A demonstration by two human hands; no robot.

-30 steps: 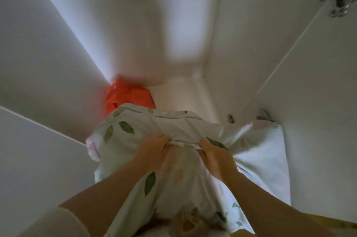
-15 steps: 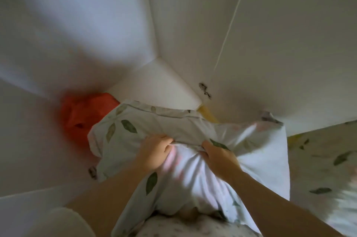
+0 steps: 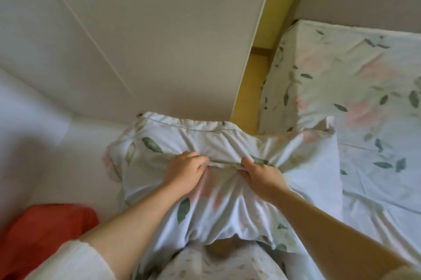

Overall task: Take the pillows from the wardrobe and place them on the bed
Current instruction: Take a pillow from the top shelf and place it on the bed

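The pillow (image 3: 205,165) sits in the lower middle of the frame, held up in front of the person's body, and the bed (image 3: 364,97) fills the right side of the frame, from the upper right down to the lower right edge. So the place to set it down lies to the right of both hands, with the pillow's right corner already overlapping the near edge of the bed in the picture; whether it touches the sheet there cannot be told. The pillow's long axis runs left to right across the frame, roughly square to the forearms.

The left hand (image 3: 184,172) and the right hand (image 3: 262,174) are close together at the pillow's middle, both curled shut on a bunched ridge of its leaf-printed cover, knuckles up, thumbs tucked under the fold. The fingers (image 3: 196,159) of the left hand are wrapped tight, with no gap showing; the right hand pinches the same ridge just beside it. The right hand is the nearer one to the bed, so a swing to the right would probably lead with that arm.

A white wardrobe panel (image 3: 159,40) fills the upper left, a yellow strip (image 3: 257,70) stands between it and the bed, and a red cloth (image 3: 41,229) lies at the lower left, apart from the pillow.
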